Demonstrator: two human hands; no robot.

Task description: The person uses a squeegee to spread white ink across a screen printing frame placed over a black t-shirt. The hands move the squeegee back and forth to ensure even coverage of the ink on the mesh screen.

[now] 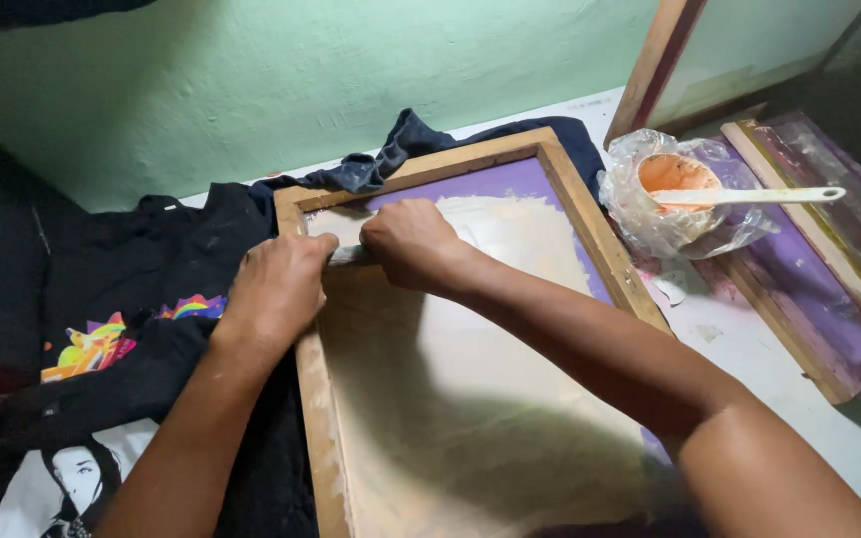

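While we leaned over the wooden screen frame [590,234] at the centre of the picture, our left hand [276,289] and right hand [413,242] were both clenched on a squeegee [349,255], mostly hidden between them, pressed to the pale, ink-smeared mesh [470,399] near the frame's upper left corner. Dark shirts [166,259] lay under and left of the frame. At upper right sat a plastic-wrapped tub of orange ink [675,174] with a white spatula [749,196] across it, beside another purple screen [829,289].

3 screen frames [590,214], 1 spatula [749,196]
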